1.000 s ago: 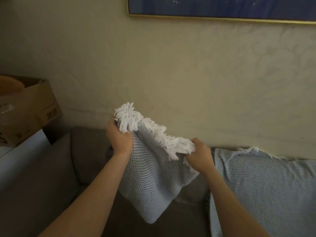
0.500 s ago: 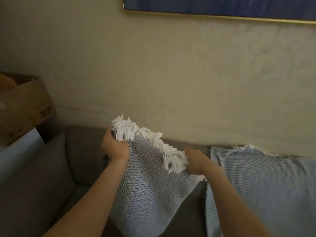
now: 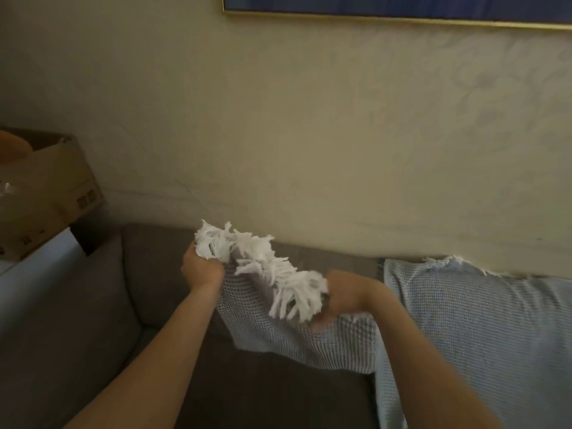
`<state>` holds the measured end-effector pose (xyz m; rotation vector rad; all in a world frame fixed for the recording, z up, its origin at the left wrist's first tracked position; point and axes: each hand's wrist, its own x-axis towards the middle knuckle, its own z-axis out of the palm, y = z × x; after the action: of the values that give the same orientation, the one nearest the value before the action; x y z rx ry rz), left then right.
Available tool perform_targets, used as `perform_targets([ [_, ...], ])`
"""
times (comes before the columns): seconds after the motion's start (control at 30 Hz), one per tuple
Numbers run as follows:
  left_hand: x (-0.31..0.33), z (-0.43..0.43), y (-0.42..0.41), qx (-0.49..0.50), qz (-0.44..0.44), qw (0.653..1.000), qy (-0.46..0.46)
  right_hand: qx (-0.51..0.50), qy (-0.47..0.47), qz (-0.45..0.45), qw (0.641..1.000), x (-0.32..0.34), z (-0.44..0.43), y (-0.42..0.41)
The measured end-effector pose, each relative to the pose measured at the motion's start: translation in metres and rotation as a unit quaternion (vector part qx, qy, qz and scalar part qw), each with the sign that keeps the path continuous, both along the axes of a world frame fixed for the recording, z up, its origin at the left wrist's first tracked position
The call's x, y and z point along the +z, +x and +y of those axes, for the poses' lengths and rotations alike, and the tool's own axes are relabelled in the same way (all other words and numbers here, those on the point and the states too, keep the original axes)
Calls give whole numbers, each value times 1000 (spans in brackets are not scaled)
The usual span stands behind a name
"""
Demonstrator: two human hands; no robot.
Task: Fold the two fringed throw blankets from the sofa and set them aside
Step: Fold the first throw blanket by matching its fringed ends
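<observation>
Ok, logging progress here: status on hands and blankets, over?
Left hand, right hand grip first blanket by its fringe. Second blanket draped on sofa back, untouched. Nothing in the way.

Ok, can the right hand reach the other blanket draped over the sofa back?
Probably yes: the draped blanket hangs just beside the right hand, nothing between them, but that hand grips the blanket being folded and must release it first.
</observation>
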<state>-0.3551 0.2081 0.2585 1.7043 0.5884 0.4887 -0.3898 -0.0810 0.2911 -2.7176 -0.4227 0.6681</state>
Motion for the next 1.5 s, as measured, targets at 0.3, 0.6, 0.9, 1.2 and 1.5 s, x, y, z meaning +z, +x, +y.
perform_targets([
  [0.3,4,-11,0,-8,8,999,-31,-171,-40,-127,976,4,-6,14],
  [0.6,8,-3,0,-50,37,995,78,-261,113,-241,928,5,-12,11],
  [0.9,-18,16,-21,-197,239,880,359,-126,118,-259,950,35,24,2],
  [1.2,3,-57,-45,-496,9,857,143,-80,89,-271,955,55,34,-3],
  [1.5,1,-63,-50,-411,-24,876,253,-79,-19,-328,941,62,21,-5],
])
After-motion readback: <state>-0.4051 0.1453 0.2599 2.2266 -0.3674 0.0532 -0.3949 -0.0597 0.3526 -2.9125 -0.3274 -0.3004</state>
